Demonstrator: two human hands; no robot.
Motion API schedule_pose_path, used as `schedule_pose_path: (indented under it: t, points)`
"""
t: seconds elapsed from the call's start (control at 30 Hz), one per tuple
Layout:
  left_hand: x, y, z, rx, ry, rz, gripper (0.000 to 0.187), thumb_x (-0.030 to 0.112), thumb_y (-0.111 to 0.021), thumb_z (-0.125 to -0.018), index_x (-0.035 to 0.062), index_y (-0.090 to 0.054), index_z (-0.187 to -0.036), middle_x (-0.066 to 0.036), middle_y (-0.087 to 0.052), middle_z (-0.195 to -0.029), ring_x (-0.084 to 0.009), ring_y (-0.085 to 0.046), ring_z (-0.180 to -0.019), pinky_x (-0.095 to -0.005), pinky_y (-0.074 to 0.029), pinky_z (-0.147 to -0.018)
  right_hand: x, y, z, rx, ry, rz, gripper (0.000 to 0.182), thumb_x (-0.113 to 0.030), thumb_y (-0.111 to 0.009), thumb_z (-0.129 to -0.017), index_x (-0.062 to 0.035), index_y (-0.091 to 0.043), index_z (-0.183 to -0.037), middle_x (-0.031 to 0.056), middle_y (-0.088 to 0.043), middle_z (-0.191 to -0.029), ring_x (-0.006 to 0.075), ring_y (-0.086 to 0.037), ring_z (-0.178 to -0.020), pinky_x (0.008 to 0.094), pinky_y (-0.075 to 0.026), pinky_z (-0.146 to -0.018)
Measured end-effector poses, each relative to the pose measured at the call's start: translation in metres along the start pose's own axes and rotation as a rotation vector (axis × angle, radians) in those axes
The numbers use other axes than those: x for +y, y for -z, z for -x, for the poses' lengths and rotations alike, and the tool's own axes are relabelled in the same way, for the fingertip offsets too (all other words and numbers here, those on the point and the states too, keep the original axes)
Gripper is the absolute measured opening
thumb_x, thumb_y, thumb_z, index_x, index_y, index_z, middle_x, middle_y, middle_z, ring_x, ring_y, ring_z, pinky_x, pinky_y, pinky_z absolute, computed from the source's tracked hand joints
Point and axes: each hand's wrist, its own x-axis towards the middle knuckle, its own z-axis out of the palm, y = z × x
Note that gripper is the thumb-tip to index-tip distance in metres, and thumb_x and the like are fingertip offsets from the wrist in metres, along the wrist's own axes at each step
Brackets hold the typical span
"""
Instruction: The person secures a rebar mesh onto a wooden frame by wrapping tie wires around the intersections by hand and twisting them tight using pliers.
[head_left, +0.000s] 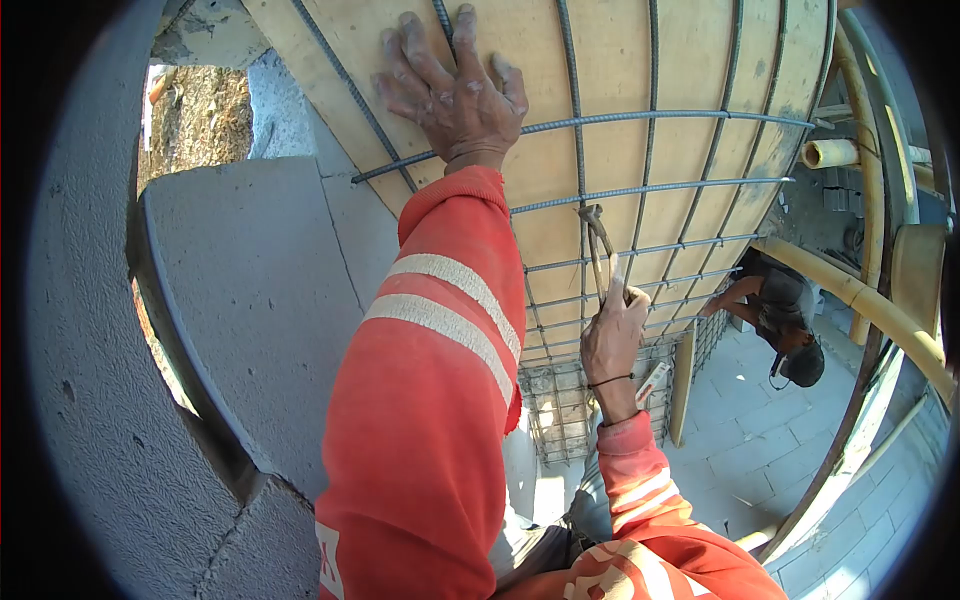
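My left hand (455, 95) lies with fingers spread on the plywood panel (610, 75), over a vertical steel bar and just above a horizontal one. My right hand (615, 340) is closed round the handles of a pair of tying pincers (598, 240). Their jaws point up and touch or nearly touch the rebar grid (650, 188) where a vertical and a horizontal bar cross. Whether wire sits in the jaws is too small to tell. Red sleeves with pale reflective bands cover both my arms.
Grey block wall (250, 290) rises on the left. Another person (785, 310) in a dark cap bends beside the grid's lower right end. Bamboo poles (860, 290) cross on the right. Below lies a paved block floor (740, 420), with a wooden post (684, 390) near the mesh.
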Motion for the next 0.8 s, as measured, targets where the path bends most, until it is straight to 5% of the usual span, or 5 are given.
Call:
schedule_pose_path:
  t: [0.07, 0.67, 0.8]
  points:
    - [0.010, 0.016, -0.003, -0.084, 0.102, 0.057, 0.071, 0.022, -0.069, -0.078, 0.0177, -0.048, -0.146, -0.023, -0.033, -0.156, -0.0441, -0.029, -0.144, -0.0634, -0.022, -0.113, -0.006, -0.003, 0.002, 0.017, -0.023, -0.019, 0.082, 0.008, -0.056, -0.080, -0.0099, -0.032, -0.157, 0.0257, -0.044, -0.117, 0.0422, -0.049, -0.106, 0.0472, -0.041, -0.092]
    - [0.007, 0.017, -0.002, -0.098, 0.106, 0.091, 0.071, 0.021, -0.071, -0.077, 0.0201, -0.048, -0.145, -0.022, -0.032, -0.156, -0.0443, -0.027, -0.145, -0.0649, -0.021, -0.113, 0.002, -0.021, -0.007, 0.076, -0.012, 0.042, 0.082, 0.010, -0.055, -0.077, 0.0031, -0.028, -0.153, 0.0279, -0.041, -0.122, 0.0426, -0.046, -0.108, 0.0467, -0.040, -0.095]
    - [0.008, 0.018, -0.002, -0.108, 0.111, 0.096, 0.072, 0.021, -0.071, -0.077, 0.0202, -0.048, -0.145, -0.021, -0.032, -0.156, -0.0441, -0.027, -0.145, -0.0647, -0.021, -0.113, 0.004, -0.025, -0.011, 0.051, -0.048, 0.151, 0.060, 0.003, -0.059, -0.079, 0.0020, -0.044, -0.137, 0.0212, -0.050, -0.115, 0.0409, -0.053, -0.104, 0.0498, -0.044, -0.087]
